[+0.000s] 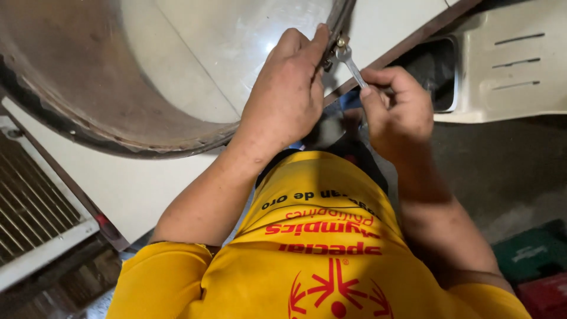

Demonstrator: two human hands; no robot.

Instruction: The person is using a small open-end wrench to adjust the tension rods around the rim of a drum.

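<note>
Both hands meet at the rim of the big metal drum [88, 88]. At that rim, the left hand [287, 94] curls closed over the edge, fingertips pressing by a small bolt [341, 42]. Just right of it, the right hand [398, 109] grips the lower end of a slim wrench [351, 64], whose long axis slants up-left from that hand to the bolt. Inside, the drum looks bare.

Yellow short-sleeved shirt [322, 236], red printed emblem
</note>
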